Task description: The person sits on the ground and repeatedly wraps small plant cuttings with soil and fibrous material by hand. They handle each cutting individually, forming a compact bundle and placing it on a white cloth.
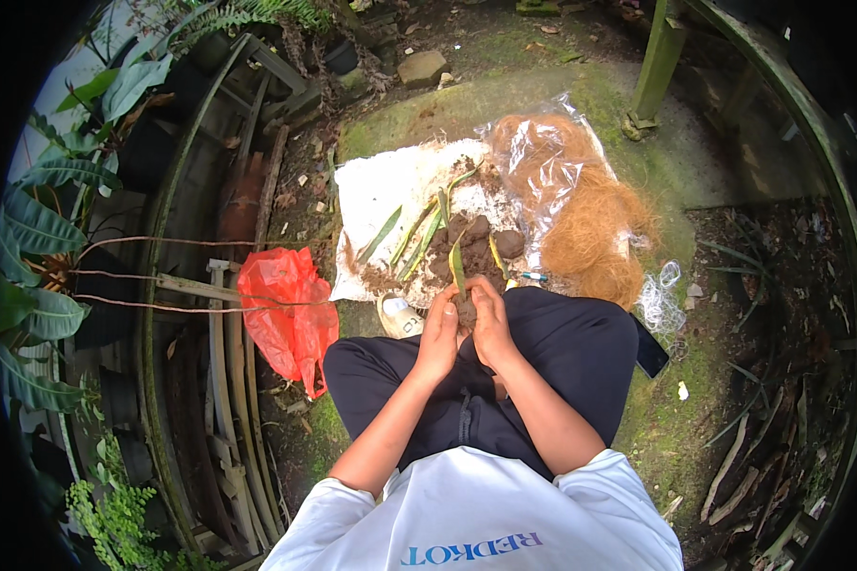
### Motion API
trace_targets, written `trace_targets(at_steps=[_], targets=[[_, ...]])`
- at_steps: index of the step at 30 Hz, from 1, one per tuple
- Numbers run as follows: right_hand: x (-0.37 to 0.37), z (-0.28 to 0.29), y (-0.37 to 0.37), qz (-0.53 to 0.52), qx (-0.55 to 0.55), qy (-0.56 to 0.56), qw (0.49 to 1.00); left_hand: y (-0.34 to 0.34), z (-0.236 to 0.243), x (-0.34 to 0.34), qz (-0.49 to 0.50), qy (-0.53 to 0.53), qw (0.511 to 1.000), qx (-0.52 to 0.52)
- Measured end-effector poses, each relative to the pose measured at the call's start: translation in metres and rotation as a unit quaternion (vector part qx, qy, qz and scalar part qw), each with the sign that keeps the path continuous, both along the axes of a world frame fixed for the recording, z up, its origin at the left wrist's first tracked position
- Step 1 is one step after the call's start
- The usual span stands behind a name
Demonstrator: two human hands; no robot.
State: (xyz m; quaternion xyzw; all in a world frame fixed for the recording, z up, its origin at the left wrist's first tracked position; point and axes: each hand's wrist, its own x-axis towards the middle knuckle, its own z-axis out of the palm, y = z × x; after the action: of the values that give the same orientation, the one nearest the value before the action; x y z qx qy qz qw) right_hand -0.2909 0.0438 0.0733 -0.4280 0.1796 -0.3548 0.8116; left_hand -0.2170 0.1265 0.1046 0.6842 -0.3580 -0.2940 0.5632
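My left hand [437, 337] and my right hand [490, 326] are cupped from both sides around a ball of dark soil [466, 313] above my lap. A green, yellow-edged leaf [457, 265] rises upright from between the hands; its lower end is hidden. Just beyond, a heap of dark soil [442, 263] with round lumps [510, 245] lies on a white sack [367, 181]. Several long cut leaves [422, 246] rest on the sack, left of and beside the heap. A small yellow-green leaf [496, 255] stands by the lumps.
Brown coir fibre [595, 224] spills from a clear plastic bag [533, 143] at the right. A tangle of white string [660, 300] and a dark phone [650, 352] lie near my right knee. At left are a red plastic bag [290, 309], a beige shoe [399, 315] and wooden slats [227, 381].
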Motion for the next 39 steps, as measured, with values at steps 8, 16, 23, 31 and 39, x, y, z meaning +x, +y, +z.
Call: trace_targets(at_steps=[8, 16, 23, 31, 39], targets=[[-0.002, 0.017, 0.013, -0.03, -0.274, 0.182, 0.944, 0.001, -0.003, -0.001, 0.074, -0.066, 0.995, -0.011], [-0.006, 0.017, 0.018, -0.081, -0.329, 0.15, 0.929, 0.006, 0.0, 0.005, 0.089, -0.129, 0.988, 0.01], [-0.008, 0.022, 0.019, -0.103, -0.294, 0.147, 0.939, 0.006, -0.009, 0.005, 0.124, -0.156, 0.98, 0.022], [-0.004, 0.016, 0.019, -0.098, -0.252, 0.156, 0.95, 0.01, -0.016, 0.005, 0.062, -0.044, 0.997, 0.002], [0.001, 0.008, 0.016, -0.047, -0.173, 0.091, 0.98, -0.006, 0.015, 0.003, 0.049, 0.025, 0.998, 0.044]])
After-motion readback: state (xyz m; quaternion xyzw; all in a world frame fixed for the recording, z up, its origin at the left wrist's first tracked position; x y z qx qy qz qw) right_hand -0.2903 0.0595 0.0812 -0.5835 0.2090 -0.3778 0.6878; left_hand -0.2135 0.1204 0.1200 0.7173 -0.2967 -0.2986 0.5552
